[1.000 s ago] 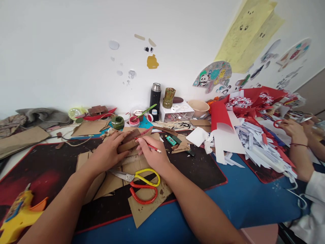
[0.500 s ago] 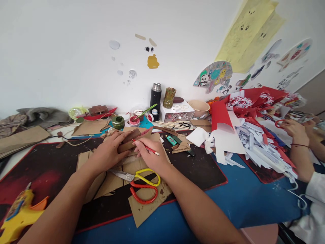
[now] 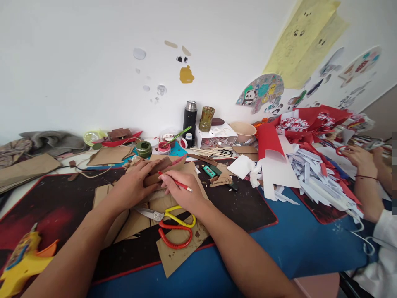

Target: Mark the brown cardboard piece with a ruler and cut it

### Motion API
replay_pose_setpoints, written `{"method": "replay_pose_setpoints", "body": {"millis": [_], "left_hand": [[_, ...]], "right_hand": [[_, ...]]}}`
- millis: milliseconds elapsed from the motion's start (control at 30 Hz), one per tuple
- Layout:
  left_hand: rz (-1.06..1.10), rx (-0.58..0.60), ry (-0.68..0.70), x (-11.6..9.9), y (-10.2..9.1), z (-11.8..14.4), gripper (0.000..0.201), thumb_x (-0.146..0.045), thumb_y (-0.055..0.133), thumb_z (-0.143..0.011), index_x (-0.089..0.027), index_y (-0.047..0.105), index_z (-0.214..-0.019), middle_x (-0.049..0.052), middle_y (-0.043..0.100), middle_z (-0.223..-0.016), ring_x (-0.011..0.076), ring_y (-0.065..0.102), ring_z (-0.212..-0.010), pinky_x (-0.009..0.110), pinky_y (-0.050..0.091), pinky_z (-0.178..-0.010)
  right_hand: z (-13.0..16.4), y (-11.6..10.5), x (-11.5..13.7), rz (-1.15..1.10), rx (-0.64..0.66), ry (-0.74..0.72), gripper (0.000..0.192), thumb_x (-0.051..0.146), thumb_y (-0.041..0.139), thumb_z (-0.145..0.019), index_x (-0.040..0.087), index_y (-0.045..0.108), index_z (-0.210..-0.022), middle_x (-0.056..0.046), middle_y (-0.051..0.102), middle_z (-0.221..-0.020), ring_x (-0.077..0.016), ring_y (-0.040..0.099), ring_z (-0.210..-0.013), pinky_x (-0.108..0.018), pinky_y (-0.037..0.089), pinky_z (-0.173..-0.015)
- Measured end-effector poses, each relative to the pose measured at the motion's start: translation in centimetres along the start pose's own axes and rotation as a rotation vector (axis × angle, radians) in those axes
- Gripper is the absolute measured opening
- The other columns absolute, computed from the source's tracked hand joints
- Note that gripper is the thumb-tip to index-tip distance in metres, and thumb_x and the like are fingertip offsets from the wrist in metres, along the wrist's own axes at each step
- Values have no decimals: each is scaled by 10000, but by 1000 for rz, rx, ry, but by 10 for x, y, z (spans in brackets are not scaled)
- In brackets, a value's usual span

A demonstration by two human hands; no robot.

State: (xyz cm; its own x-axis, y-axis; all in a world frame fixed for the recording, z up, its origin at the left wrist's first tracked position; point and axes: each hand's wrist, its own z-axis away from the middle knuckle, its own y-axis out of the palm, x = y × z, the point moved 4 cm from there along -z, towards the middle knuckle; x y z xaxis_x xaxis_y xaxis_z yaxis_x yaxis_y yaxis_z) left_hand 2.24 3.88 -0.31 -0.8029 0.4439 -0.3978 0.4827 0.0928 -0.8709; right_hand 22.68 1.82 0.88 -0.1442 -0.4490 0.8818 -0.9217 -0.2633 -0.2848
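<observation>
My left hand [image 3: 133, 184] lies across a brown cardboard piece [image 3: 151, 179], its fingers on the far side and thumb on the near side, holding it down. My right hand [image 3: 181, 191] is closed around a red pencil [image 3: 182, 185]. The pencil's tip end meets the cardboard close to my left fingers; the mark under it is too small to see. Below both hands are more cardboard sheets [image 3: 136, 225]. Scissors [image 3: 176, 223] with one yellow and one red handle lie spread on these sheets, nearest my right wrist.
A yellow glue gun [image 3: 26, 256] lies at the lower left. Behind the hands stand paint jars [image 3: 144, 149], a black thermos [image 3: 190, 120] and a white box [image 3: 217, 136]. White paper strips [image 3: 319, 178] are heaped at right, beside another person's hand [image 3: 356, 157] with red-handled scissors.
My right hand has shifted slightly to the left with the pencil, along the cardboard piece. My left hand stays in place.
</observation>
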Motion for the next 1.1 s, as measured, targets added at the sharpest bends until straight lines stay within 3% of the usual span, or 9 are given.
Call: {"method": "replay_pose_setpoints", "body": {"millis": [200, 433, 633, 1100], "left_hand": [[4, -5, 5, -1, 0, 0, 703, -593, 580, -1050, -329, 522, -1699, 134, 648, -1612, 399, 658, -1416, 544, 569, -1137], [21, 10, -8, 2, 1, 0, 716, -611, 591, -1040, -290, 538, -1678, 141, 617, -1663, 399, 623, -1471, 554, 549, -1183], [16, -13, -3, 4, 3, 0, 750, -622, 637, -1010, -336, 527, -1695, 118, 654, -1621, 394, 652, -1438, 523, 573, -1156], [-5, -14, 36, -4, 1, 0, 667, -582, 568, -1048, -282, 577, -1643, 148, 654, -1620, 391, 660, -1433, 510, 588, -1123]], "right_hand": [[0, -2, 2, 12, -14, 29, 339, 440, 572, -1149, 246, 709, -907, 18, 750, -786, -150, 742, -705, -274, 540, -714], [0, -2, 0, 35, -13, 43, 363, 471, 553, -1156, 242, 721, -930, 4, 787, -847, -151, 767, -728, -269, 566, -735], [0, -2, -2, 9, -46, 62, 414, 552, 540, -1153, 239, 743, -975, -16, 798, -884, -151, 776, -690, -261, 584, -681], [-1, -3, 4, 6, -47, -19, 329, 469, 557, -1150, 237, 743, -1009, -11, 797, -898, -144, 768, -677, -269, 573, -693]]}}
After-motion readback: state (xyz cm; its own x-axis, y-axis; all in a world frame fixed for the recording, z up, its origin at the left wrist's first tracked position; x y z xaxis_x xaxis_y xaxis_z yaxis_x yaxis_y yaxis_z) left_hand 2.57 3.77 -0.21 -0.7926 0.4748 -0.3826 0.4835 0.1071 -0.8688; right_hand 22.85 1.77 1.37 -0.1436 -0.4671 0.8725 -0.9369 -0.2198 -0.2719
